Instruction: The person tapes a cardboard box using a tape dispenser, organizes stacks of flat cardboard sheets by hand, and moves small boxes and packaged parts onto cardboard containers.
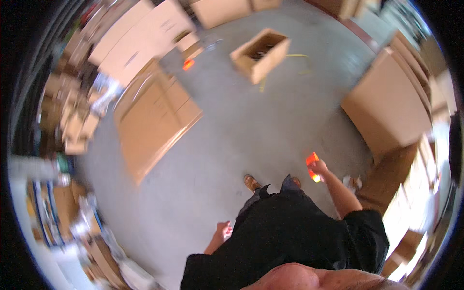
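Observation:
My right hand [319, 167] is out in front of my right side, closed round a bright orange object [311, 158] with a yellow lower end; blur hides its exact kind. My left hand [224, 229] hangs low beside my body with its fingers curled. A small pale patch shows at those fingers, too blurred to name. Ahead on the floor stands an open cardboard box [256, 65] with dark contents I cannot make out. Farther left, another small orange object [188, 64] lies by a small cardboard box [192, 50].
Flattened cardboard [159, 121] lies on the grey floor [232, 125] at left. Large cardboard sheets [386, 101] lean at right. Stacked cartons [77, 118] line the left side, with a blue-edged rack or cart [46, 212] nearer. Yellow strips [297, 55] lie near the open box.

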`<state>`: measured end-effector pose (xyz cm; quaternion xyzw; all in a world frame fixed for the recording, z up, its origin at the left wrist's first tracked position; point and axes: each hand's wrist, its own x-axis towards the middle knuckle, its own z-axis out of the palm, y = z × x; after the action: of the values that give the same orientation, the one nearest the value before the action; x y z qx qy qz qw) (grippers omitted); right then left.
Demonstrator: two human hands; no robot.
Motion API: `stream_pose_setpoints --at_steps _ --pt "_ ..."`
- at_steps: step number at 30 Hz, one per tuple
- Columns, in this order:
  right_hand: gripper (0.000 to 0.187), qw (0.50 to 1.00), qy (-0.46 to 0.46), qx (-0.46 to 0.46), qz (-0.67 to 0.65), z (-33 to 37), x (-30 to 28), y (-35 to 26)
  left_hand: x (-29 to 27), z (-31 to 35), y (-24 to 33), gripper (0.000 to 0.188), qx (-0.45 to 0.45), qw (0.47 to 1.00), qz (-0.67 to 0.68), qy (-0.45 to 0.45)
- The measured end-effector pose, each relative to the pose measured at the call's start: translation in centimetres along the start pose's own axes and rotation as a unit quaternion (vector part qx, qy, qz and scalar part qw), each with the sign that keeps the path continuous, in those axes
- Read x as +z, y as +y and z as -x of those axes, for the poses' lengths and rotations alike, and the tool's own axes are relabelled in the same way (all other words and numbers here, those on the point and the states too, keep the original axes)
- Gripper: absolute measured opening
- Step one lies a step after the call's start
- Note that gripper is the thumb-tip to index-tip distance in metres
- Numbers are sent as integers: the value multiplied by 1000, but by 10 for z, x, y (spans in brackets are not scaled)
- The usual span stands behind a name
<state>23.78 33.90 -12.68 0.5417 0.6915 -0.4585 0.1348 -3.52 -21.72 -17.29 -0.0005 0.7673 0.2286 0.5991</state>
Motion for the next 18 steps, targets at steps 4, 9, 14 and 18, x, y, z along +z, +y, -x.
stream_pose_setpoints --at_steps 4,9,14,18 --pt "28 994 -52 -8 94 -1 26 -18 -16 -32 34 20 386 867 -305 85" --pt "27 956 -134 -182 186 -48 48 -67 -65 -70 64 30 149 977 105 108" --pt "27 986 -114 -23 119 -72 54 -130 -110 -54 150 27 118 941 268 169" --pt "28 975 -173 -33 135 -133 84 -200 -140 -95 109 23 324 851 -304 281"
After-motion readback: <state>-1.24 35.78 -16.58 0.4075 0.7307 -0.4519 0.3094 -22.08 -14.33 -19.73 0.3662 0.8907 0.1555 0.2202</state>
